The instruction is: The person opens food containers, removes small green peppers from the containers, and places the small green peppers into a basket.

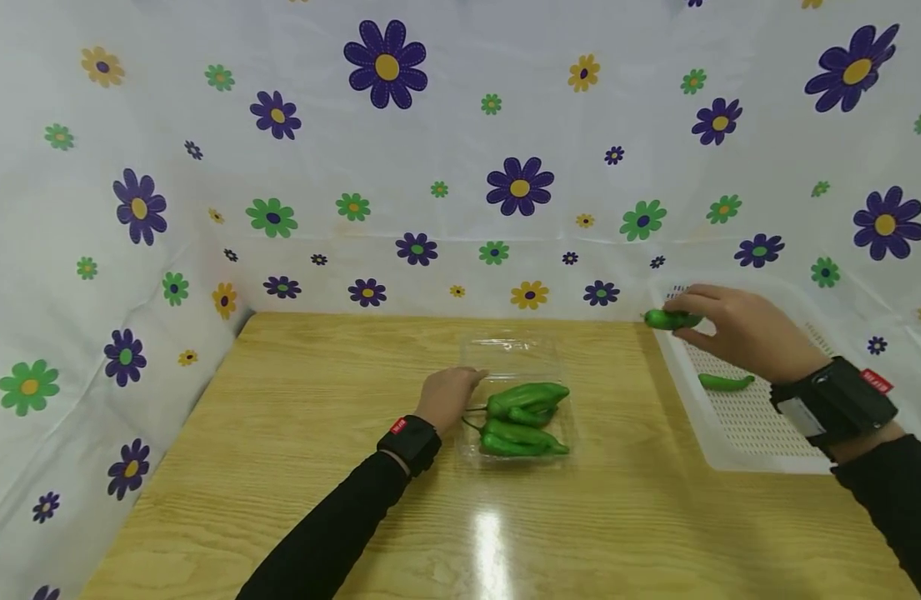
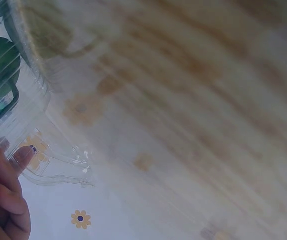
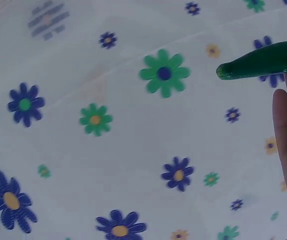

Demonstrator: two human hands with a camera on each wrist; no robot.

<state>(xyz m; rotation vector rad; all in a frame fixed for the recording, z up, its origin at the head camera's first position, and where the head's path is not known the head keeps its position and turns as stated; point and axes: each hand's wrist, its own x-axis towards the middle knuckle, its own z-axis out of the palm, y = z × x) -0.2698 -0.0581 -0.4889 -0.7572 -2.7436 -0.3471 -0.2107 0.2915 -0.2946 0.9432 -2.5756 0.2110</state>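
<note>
A clear plastic clamshell box (image 1: 516, 461) lies on the table, its lid (image 1: 508, 357) folded back. Inside it are several green peppers (image 1: 523, 437) with their stems toward the left. My left hand (image 1: 447, 397) holds the box at its left edge; in the left wrist view its fingers (image 2: 13, 200) pinch the clear plastic. Over the far left part of a white basket, my right hand (image 1: 745, 329) grips another green pepper (image 1: 658, 319) between thumb and fingers. One end of that held pepper (image 3: 258, 62) sticks out past the hand in the right wrist view.
The white perforated basket (image 1: 768, 463) stands at the right, with a slender green pepper (image 1: 725, 382) lying in it. A flower-print cloth (image 1: 445, 125) hangs behind and beside the wooden table (image 1: 317, 367).
</note>
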